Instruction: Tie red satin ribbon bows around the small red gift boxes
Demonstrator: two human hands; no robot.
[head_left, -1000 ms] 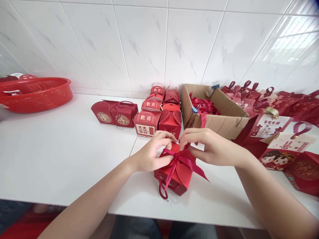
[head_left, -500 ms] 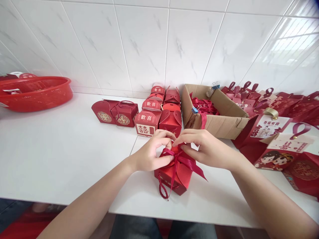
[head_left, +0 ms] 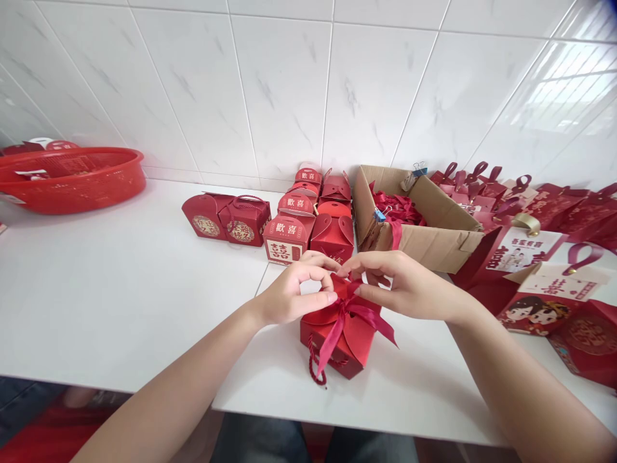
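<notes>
A red gift box (head_left: 332, 347) with curved top flaps stands on the white table near its front edge. A dark red ribbon (head_left: 369, 315) crosses its top, gathered at the middle, with one tail hanging over the front and another to the right. My left hand (head_left: 294, 289) is closed over the box's left top, thumb and index finger pinched at the ribbon. From the other side my right hand (head_left: 400, 283) curls in, thumb and fingers closed on the ribbon behind the knot; its fingertips are partly hidden. A twisted red cord handle (head_left: 315, 366) droops down the front.
Behind stand rows of small red boxes (head_left: 289, 228) and a red box pair (head_left: 226, 218). A cardboard box (head_left: 429, 241) holds red ribbons (head_left: 398, 207). Red gift bags (head_left: 523, 251) crowd the right. A red plastic basket (head_left: 91, 183) sits far left, and a tiled wall (head_left: 284, 96) closes the back.
The front ribbon tail now lies flatter and broader, hanging lower left. My left thumb has moved up slightly off the ribbon's left loop, which no longer shows there. The view has shifted a little left.
</notes>
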